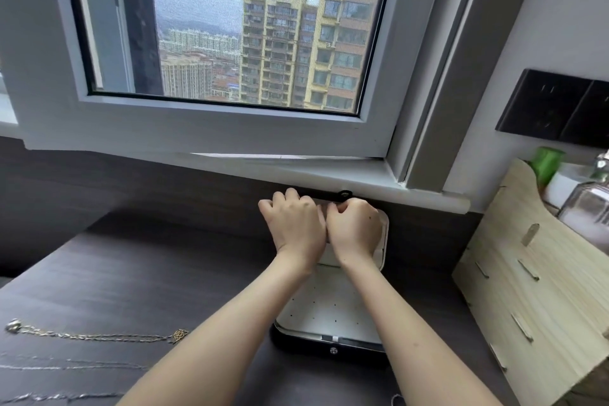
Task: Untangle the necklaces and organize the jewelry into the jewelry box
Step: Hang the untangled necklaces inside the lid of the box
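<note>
A black jewelry box with a white lining lies open on the dark desk, its lid standing up against the wall under the window sill. My left hand and my right hand are both at the top of the lid, side by side, with the fingers curled in. What they pinch is hidden. A gold chain necklace with a pendant lies stretched out at the left. Two thinner silver chains lie below it.
A light wooden organizer stands at the right, with a glass bottle and a green-capped container behind it. A black wall socket sits above. The window sill overhangs the back of the desk.
</note>
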A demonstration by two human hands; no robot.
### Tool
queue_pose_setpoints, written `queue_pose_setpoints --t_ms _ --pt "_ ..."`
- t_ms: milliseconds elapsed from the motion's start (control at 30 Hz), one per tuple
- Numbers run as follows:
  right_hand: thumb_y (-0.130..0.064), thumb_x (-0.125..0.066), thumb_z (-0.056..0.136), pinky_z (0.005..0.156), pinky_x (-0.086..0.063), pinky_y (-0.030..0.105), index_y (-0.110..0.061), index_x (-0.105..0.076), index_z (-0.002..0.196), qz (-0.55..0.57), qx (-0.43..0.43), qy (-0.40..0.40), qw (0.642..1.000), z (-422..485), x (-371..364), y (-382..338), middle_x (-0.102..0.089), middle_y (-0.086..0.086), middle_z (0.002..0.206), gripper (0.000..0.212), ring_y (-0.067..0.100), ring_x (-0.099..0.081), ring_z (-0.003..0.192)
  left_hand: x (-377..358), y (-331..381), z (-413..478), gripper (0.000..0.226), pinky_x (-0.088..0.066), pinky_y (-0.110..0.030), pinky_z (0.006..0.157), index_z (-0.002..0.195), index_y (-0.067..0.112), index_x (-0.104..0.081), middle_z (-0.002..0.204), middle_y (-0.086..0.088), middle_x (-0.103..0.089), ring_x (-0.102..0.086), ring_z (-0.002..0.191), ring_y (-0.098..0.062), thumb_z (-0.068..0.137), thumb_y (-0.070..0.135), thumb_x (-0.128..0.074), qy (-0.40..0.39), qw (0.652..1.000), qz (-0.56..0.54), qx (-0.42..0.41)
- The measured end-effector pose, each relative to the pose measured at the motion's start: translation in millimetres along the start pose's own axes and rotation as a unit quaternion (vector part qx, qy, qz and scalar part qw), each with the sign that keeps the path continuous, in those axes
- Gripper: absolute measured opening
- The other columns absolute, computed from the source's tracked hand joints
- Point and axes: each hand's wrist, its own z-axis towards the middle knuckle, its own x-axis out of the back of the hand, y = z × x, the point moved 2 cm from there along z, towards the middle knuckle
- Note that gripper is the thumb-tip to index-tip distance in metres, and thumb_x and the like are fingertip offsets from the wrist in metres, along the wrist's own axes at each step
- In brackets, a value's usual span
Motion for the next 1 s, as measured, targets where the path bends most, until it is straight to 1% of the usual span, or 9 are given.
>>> queue_pose_setpoints --t_ms 67,233,300,400,500,667,767,900,1000 --pt "-0.024 -0.056 0.087 0.058 -0.031 0.028 -0.006 -0.061 0.063 0.001 -0.004 -0.004 1.000 1 1 1 -0.066 0.011 0.070 0.030 0.030 -0.060 0.074 -3 0 1 0.028 -0.032 -0.032 0.061 0.050 0.015 -0.061 0.058 -0.002 -0.056 -0.049 0.058 -0.023 0.066 0.033 -0.075 -0.002 1.000 -0.002 -0.007" --pt "-0.023 -0.056 0.086 0.059 -0.033 0.027 -0.008 -0.054 0.065 -0.030 -0.005 -0.056 0.998 -1 4 6 -0.066 0.014 0.079 0.026 0.034 -0.060 0.081 -3 -4 -2 0.031 -0.024 -0.033 0.064 0.049 0.015 -0.062 0.059 -0.003 -0.056 -0.050 0.058 -0.024 0.063 0.039 -0.076 0.008 0.999 0.010 -0.045" --pt "-0.024 -0.057 0.086 0.059 -0.035 0.027 -0.005 -0.061 0.069 -0.058 0.008 -0.082 0.995 -3 6 7 -0.067 0.012 0.081 0.026 0.033 -0.061 0.083 -1 -9 -5 0.027 -0.028 -0.035 0.069 0.061 0.014 -0.067 0.071 -0.004 -0.060 -0.052 0.069 -0.025 0.072 0.039 -0.070 -0.010 0.996 0.030 -0.084" --pt "-0.020 -0.059 0.085 0.067 -0.048 0.030 -0.010 -0.072 0.080 -0.064 0.042 -0.116 0.990 -9 11 5 -0.070 0.007 0.088 0.017 0.028 -0.063 0.088 -3 -15 -12 0.033 -0.028 -0.038 0.084 0.092 0.016 -0.068 0.102 -0.003 -0.058 -0.048 0.096 -0.025 0.092 0.040 -0.045 -0.061 0.988 0.046 -0.137" --pt "-0.022 -0.059 0.085 0.075 -0.052 0.034 -0.014 -0.073 0.086 -0.072 0.060 -0.113 0.989 -16 21 0 -0.070 0.005 0.094 0.016 0.027 -0.063 0.093 4 -28 -15 0.034 -0.026 -0.036 0.085 0.098 0.021 -0.068 0.104 0.000 -0.057 -0.047 0.100 -0.023 0.092 0.045 -0.045 -0.077 0.985 0.033 -0.151" --pt "-0.019 -0.058 0.087 0.071 -0.050 0.029 -0.014 -0.073 0.087 -0.062 0.101 -0.108 0.987 -43 42 -18 -0.071 0.003 0.091 0.017 0.023 -0.063 0.090 34 -63 -18 0.023 -0.025 -0.034 0.083 0.100 0.027 -0.071 0.104 0.002 -0.059 -0.049 0.101 -0.022 0.089 0.033 -0.052 -0.062 0.987 -0.028 -0.144" --pt "-0.024 -0.063 0.084 0.068 -0.048 0.027 -0.017 -0.074 0.080 -0.026 0.138 -0.210 0.968 -83 46 -35 -0.071 -0.001 0.081 0.013 0.017 -0.063 0.082 53 -93 -20 0.019 -0.028 -0.034 0.085 0.100 0.029 -0.071 0.108 0.001 -0.060 -0.051 0.105 -0.023 0.088 0.029 -0.056 -0.086 0.987 -0.048 -0.129" --pt "-0.032 -0.066 0.084 0.069 -0.047 0.026 -0.018 -0.071 0.085 -0.064 0.175 -0.384 0.904 -141 33 -48 -0.070 -0.002 0.084 0.015 0.011 -0.059 0.079 71 -136 -28 0.016 -0.030 -0.032 0.086 0.092 0.029 -0.072 0.102 0.008 -0.063 -0.056 0.104 -0.019 0.085 0.025 -0.059 -0.143 0.982 -0.087 -0.082" --pt "-0.032 -0.066 0.084 0.075 -0.045 0.026 -0.019 -0.070 0.094 -0.060 0.184 -0.389 0.901 -164 15 -55 -0.069 -0.001 0.091 0.016 0.015 -0.059 0.088 81 -163 -38 0.014 -0.036 -0.031 0.089 0.079 0.032 -0.069 0.082 0.014 -0.061 -0.060 0.097 -0.014 0.081 0.022 -0.059 -0.206 0.972 -0.110 -0.035"
